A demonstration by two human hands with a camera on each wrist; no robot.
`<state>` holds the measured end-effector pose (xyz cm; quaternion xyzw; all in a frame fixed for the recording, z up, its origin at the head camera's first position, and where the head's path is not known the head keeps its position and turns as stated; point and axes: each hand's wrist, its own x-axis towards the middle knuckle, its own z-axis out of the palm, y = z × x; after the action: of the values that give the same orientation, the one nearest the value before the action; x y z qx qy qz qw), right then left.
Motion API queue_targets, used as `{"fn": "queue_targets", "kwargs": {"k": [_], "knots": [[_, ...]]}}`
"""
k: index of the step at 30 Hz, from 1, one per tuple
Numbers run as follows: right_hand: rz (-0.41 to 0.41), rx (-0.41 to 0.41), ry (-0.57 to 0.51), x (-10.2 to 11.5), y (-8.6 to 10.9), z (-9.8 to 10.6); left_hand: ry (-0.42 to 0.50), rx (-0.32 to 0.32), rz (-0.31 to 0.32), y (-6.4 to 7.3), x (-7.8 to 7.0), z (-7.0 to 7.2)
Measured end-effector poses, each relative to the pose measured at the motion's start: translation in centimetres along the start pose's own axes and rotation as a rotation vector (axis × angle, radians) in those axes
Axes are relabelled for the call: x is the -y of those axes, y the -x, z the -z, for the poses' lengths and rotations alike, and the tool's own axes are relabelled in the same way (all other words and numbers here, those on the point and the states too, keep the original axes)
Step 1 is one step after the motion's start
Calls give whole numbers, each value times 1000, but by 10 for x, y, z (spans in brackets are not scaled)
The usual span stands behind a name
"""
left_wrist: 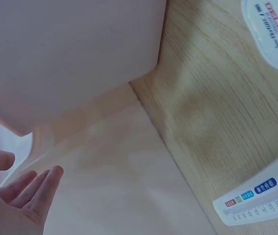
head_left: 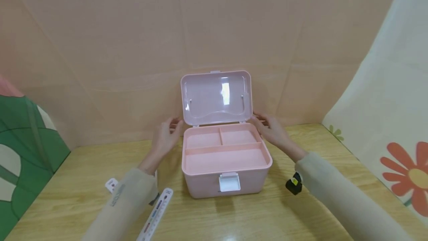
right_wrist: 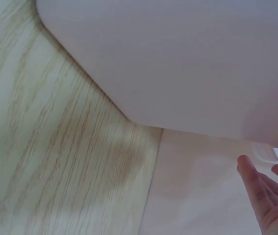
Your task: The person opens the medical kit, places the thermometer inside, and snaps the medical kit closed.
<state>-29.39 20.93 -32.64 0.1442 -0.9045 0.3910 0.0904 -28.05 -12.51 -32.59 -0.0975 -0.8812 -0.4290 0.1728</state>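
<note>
A pink plastic storage box (head_left: 227, 185) stands with its see-through lid (head_left: 215, 97) raised and tilted back. Its top tray (head_left: 224, 159) has two small compartments behind one long one, all bare inside. My left hand (head_left: 167, 135) is at the left rear corner by the hinge, fingers loosely bent, nothing held. On the opposite side my right hand (head_left: 269, 127) has its fingertips right at the lid's lower right edge. Both wrist views show the fingers relaxed beside the lid, with the box wall (left_wrist: 70, 54) close by.
A white thermometer strip (head_left: 155, 215) with coloured marks lies front left on the wooden table (head_left: 207, 218). Left of the sleeve shows a white rounded piece (head_left: 111, 184) with print. A pinkish cloth backdrop (head_left: 133, 47) hangs behind; a flower-patterned cloth (head_left: 401, 103) borders the right.
</note>
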Motion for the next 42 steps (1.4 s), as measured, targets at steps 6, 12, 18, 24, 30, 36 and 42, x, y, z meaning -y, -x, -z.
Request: {"fn": "queue_targets", "kwargs": {"k": [6, 12, 18, 24, 30, 36, 42], "knots": [[11, -5, -18, 1, 5, 3, -31, 34, 4, 6, 4, 3], [7, 12, -22, 1, 12, 7, -99, 48, -54, 15, 4, 5], [33, 17, 30, 3, 20, 10, -142, 25, -130, 24, 4, 9], [32, 19, 55, 6, 28, 14, -167, 38, -137, 32, 4, 8], [33, 24, 24, 7, 38, 16, -201, 33, -155, 42, 2, 8], [42, 28, 37, 7, 47, 16, -194, 28, -146, 51, 1, 10], [71, 29, 50, 8, 55, 17, -194, 4, -155, 57, 2, 11]]}}
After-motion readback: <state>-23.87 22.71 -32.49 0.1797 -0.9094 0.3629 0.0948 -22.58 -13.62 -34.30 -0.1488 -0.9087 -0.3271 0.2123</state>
